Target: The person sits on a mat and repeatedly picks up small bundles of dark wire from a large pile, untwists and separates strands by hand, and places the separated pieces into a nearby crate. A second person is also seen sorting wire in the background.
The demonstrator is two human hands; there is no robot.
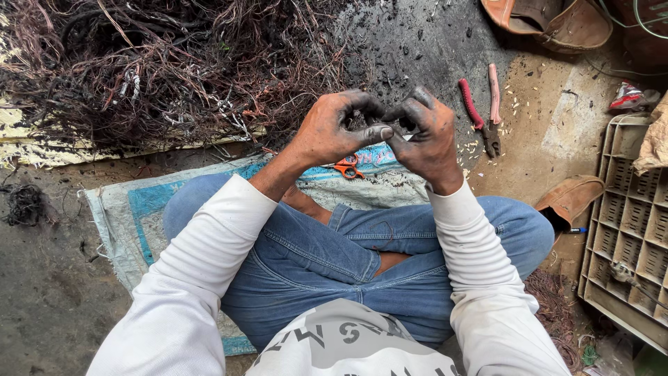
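Person sits cross-legged in blue jeans (327,264) and a white long-sleeved top (209,278), both hands raised together over the lap. Left hand (334,129) and right hand (428,136) are soot-black and meet fingertip to fingertip — thumbs and forefingers pinched together on something very small at the meeting point (391,127), likely a short bit of wire, too small and too dark to tell for sure. The piece sits right between the two hands, long axis roughly left-right if it spans both pinches; neither hand is clearly nearer, both are on it. Just under the hands on the woven blue-and-white sack (132,209) lie small orange-handled scissors (346,167). To the right, on the dirt floor, red-handled pliers (483,115) lie apart from the hands, handles pointing away from the person. Further right a grey plastic crate (630,230) lies flat, a brown shoe (570,198) beside it, a small red-and-white wrapper (628,96) above it — print unreadable. Far left — a big tangle of burnt copper wire (160,69).
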